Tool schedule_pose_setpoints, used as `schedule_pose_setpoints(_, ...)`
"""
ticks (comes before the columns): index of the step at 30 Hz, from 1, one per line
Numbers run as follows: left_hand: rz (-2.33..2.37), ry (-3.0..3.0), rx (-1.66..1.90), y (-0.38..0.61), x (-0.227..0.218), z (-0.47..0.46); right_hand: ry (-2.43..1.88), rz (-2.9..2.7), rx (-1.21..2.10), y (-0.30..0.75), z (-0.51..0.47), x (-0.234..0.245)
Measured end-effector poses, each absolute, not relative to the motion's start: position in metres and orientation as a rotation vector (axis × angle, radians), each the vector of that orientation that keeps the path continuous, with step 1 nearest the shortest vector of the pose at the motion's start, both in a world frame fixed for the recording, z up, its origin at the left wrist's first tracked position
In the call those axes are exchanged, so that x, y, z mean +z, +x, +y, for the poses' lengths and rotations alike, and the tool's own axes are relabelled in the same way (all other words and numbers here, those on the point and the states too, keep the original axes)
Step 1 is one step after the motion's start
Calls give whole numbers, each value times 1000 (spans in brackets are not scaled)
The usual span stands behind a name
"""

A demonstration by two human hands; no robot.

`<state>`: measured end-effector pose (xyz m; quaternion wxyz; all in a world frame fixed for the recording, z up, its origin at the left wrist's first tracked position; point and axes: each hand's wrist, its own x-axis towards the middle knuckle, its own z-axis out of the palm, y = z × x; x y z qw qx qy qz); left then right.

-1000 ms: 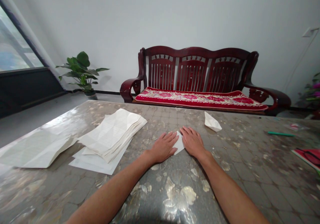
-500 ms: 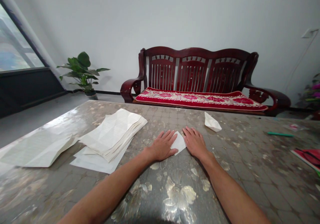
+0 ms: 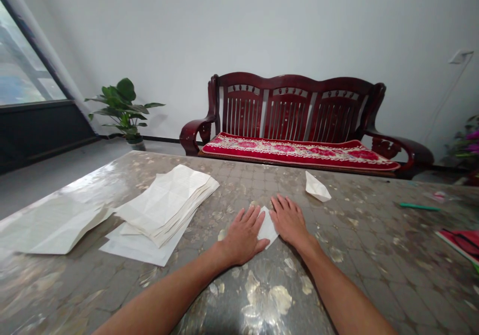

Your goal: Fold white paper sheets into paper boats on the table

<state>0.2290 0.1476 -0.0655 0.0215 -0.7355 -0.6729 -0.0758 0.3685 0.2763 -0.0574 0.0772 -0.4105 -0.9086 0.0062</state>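
The small, angular piece of white paper [image 3: 269, 230] lies flat on the glossy grey-brown table with a floral and grid pattern [image 3: 377, 270], straight ahead of the person and between the 2 hands. The left hand [image 3: 244, 237] is at its left side, the right hand [image 3: 289, 220] at its right, so neither is clearly nearer: both appear to touch it. A strip of paper shows in the gap between them, running away from the person, with 1 corner at the far end and 1 at the near end. Fingers cover parts of both flanks, so I cannot tell the full outline or the true long axis.

Both hands are unclenched, palms down, fingers stretched out, with no pinch on the paper. The left thumb reaches across toward the near corner; the right fingers lie along the far right edge. How hard either hand presses cannot be told.

Beyond the right hand, and apart from it, sits a pointed, folded white paper shape [image 3: 317, 189]. Well to the left of the left hand lies a thick stack of creased off-white paper sheets [image 3: 168, 200].
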Motion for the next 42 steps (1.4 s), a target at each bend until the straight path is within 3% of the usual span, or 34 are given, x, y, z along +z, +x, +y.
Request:
schedule_pose_setpoints(11, -2117, -2228, -226, 227, -69, 148, -1311, -2730, -42, 378, 281, -55)
schedule_pose_setpoints(30, -2075, -2295, -274, 212, -65, 158, -999, -2659, 25, 377, 280, -58)
schedule_pose_setpoints(36, -2094, -2332, -263, 211, -58, 158, -942, -2576, 350, 385, 294, -63)
schedule_pose_setpoints(42, -2142, -2353, -267, 207, -54, 161, -621, -2466, 845, 414, 301, -63)
